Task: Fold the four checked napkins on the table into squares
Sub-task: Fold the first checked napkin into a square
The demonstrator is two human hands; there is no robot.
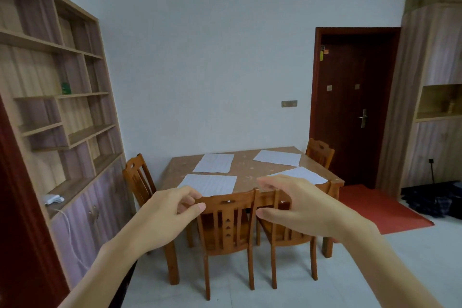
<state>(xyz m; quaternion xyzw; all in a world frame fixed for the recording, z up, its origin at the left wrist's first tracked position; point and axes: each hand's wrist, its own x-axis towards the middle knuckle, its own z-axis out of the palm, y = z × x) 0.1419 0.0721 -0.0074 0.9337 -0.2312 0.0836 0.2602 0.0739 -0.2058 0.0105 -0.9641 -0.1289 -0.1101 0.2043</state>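
Several pale napkins lie flat on a brown wooden table [246,171] across the room: near left napkin [211,184], far left napkin [215,163], far right napkin [278,157], near right napkin [303,174], partly hidden by my right hand. Their check pattern is too faint to make out. My left hand [170,210] and my right hand [295,204] are raised in front of me, well short of the table. Both hold nothing, with fingers curled and apart.
Wooden chairs ring the table: two on the near side [226,227] [287,230], one at the left [138,180], one at the far right [320,154]. A shelf unit [57,107] lines the left wall. A dark door [355,107] and a red mat [380,207] are at right.
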